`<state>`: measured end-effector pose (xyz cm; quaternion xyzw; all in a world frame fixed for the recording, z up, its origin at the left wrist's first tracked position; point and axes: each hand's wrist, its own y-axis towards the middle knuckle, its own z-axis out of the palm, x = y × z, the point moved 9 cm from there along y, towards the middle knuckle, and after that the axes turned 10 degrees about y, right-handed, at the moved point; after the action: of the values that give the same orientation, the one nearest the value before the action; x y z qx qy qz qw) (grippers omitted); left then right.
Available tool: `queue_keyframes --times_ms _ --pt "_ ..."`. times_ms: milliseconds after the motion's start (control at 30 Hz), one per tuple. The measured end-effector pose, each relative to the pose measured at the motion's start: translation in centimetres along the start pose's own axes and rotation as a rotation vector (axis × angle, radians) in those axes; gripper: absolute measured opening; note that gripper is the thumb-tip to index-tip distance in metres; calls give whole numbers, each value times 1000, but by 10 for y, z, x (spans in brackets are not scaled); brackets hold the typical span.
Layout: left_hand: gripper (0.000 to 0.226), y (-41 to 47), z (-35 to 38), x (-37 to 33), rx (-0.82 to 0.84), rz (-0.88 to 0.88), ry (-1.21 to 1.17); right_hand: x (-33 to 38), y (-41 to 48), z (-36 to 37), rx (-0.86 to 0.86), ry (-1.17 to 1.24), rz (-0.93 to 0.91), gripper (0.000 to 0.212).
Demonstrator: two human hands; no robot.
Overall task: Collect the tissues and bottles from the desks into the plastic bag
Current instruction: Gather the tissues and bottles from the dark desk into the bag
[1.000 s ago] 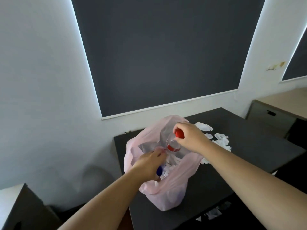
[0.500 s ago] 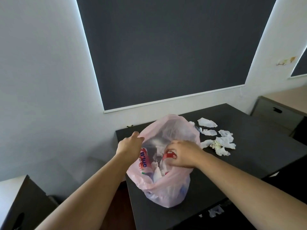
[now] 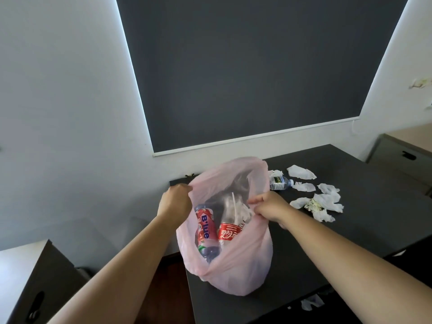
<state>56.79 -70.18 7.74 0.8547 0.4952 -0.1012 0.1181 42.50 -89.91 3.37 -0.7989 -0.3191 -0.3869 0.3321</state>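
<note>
A pink plastic bag [image 3: 243,270] stands open on the dark desk [image 3: 350,232]. My left hand [image 3: 174,203] grips its left rim and my right hand [image 3: 268,206] pinches its right rim, holding the mouth apart. Inside lie a B'lue bottle [image 3: 207,226], a red-labelled cola bottle [image 3: 230,230] and white tissue. A small clear bottle [image 3: 280,183] lies on its side on the desk just right of the bag. Several crumpled white tissues [image 3: 325,202] are scattered further right.
A tissue scrap [image 3: 311,302] lies on the floor below the desk's front edge. A dark cabinet [image 3: 42,284] stands at lower left, another drawer unit [image 3: 402,157] at far right. A dark blind covers the window behind the desk.
My right hand let the red-capped bottle go into the bag and moved to the bag's right rim. My left hand left the bag's inside and took the left rim.
</note>
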Motion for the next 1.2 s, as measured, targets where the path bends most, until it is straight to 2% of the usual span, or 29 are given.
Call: queue_keyframes --times_ms 100,233,300,400,467,500,600,700,767,867,933,1067,1200 --pt "48 5 -16 8 -115 -47 -138 26 2 8 20 78 -90 48" --pt "46 19 -25 10 -157 16 -182 46 12 15 13 127 -149 48" --pt "42 26 -19 2 -67 99 -222 54 20 24 43 191 -140 48" --pt "27 25 12 -15 215 204 -300 64 33 39 77 264 -129 42" --pt "51 29 33 -19 364 212 -324 71 46 45 62 290 -133 39" --pt "57 33 42 -20 388 217 -300 74 52 46 47 294 -127 39" --pt "26 54 46 -21 254 234 -187 82 68 50 44 277 -134 37" --pt "34 82 41 -15 180 221 -183 91 83 51 82 321 -161 35" --pt "33 102 33 -5 167 206 -162 94 90 36 7 340 -187 30" --pt "38 136 24 20 139 169 -156 77 111 -2 -263 289 -186 25" --pt "37 154 18 38 123 145 -162 51 128 -8 -313 238 -119 25" --pt "37 187 27 55 140 139 -237 -14 165 18 -185 -93 11 36" --pt "35 204 38 48 133 162 -268 -61 183 72 54 -402 53 55"
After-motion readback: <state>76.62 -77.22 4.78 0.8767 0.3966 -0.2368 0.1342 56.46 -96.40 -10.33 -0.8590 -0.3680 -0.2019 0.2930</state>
